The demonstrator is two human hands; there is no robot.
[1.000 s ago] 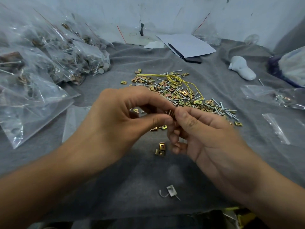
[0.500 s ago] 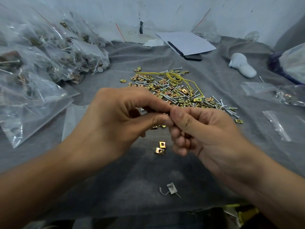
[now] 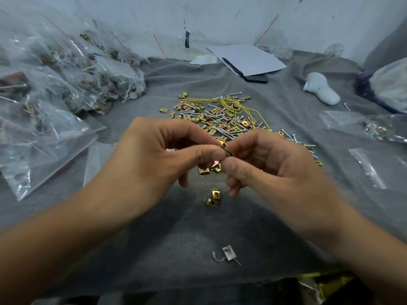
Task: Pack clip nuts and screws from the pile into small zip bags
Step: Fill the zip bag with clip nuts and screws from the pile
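Note:
A pile of gold clip nuts and silver screws (image 3: 222,119) lies on the grey cloth (image 3: 176,238), with a yellow wire (image 3: 233,106) looped over it. My left hand (image 3: 154,159) and my right hand (image 3: 264,164) meet above the cloth, both pinching a small stack of clip nuts (image 3: 225,149) between thumbs and forefingers. Two loose clip nuts (image 3: 214,198) rest just below the hands, and a few more (image 3: 211,168) lie under the fingers. Empty zip bags (image 3: 378,170) sit at the right.
Filled zip bags (image 3: 66,84) are heaped at the left. A partly filled bag (image 3: 370,126) lies at right. White paper over a black phone (image 3: 248,60) and a white object (image 3: 321,91) lie at the back. A silver clip with wire (image 3: 228,253) rests near the front edge.
My right hand has opened its lower fingers and shifted slightly right; the pinched clip nuts now show between the two thumbs. The left hand stays nearly still.

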